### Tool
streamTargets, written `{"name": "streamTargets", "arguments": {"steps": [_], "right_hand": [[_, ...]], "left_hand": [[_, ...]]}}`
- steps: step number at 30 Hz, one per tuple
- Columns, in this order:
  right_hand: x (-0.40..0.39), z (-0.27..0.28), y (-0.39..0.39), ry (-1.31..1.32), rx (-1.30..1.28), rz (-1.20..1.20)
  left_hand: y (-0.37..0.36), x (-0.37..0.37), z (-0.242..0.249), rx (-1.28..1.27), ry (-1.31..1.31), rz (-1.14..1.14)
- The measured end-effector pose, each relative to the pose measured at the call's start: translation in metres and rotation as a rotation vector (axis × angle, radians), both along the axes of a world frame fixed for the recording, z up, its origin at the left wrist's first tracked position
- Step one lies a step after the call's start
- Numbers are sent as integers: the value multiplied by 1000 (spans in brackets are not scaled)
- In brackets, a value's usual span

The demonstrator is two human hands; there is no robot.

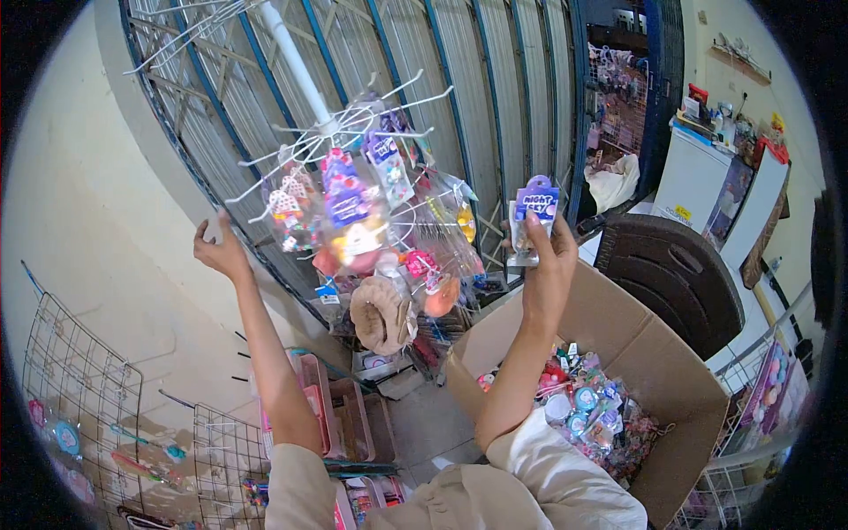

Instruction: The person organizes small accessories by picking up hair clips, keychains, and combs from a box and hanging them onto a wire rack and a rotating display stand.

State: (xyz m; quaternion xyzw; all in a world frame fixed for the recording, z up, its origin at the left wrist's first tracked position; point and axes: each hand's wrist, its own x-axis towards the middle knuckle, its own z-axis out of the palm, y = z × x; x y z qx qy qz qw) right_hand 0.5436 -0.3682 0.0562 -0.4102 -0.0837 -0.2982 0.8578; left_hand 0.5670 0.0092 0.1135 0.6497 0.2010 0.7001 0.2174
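Note:
My right hand [549,247] grips a small carded packet [535,201] with a purple header reading "Night Sky"; what is inside is hard to make out. Raised at the left, my left hand [223,252] has its fingers apart and holds nothing. It is near the hooks of a white wire display rack [329,125]. Several plastic-wrapped packets hang from the rack, among them one with a purple label [346,205] and another purple-headed packet [387,163]. A beige fluffy headband [378,314] hangs below them.
A large cardboard box [680,367] full of small wrapped goods [592,411] stands below my right arm. Wire grids [84,353] lean at the left wall. Pink bins [318,397] sit behind my left arm. A dark chair [671,278] and a folding metal shutter [495,97] stand beyond.

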Motion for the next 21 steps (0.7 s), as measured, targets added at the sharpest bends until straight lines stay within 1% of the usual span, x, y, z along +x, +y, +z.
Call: {"name": "streamTargets", "arguments": {"steps": [2,3,4,6,7,8,10,11,13,14,16,21], "right_hand": [[4,-2,7,-15,-52,33],[-3,6,12,33,-7,77],[-3,7,17,33,-6,83],[-4,10,27,70,-61,114],[-6,13,34,21,-88,69],[-5,13,38,21,-92,75],[-2,12,46,45,-124,95],[-2,13,51,29,-122,95],[0,12,56,24,-155,127],[2,10,58,18,-183,152],[3,8,62,31,-208,159],[2,7,66,39,-247,183]], "left_hand": [[9,-7,4,-133,-146,-184],[-4,-17,7,-70,-176,-205],[-20,-27,11,-69,-176,-199],[-51,-44,18,-22,-186,-370],[-60,-48,20,24,-170,-364],[-72,-52,22,20,-171,-358],[-98,-60,28,223,-83,-352],[-105,-59,29,218,-85,-345],[-113,-59,31,434,-17,-299],[-116,-57,30,431,-16,-295],[-120,-54,30,504,14,-306],[-124,-52,25,485,34,-296]]}}
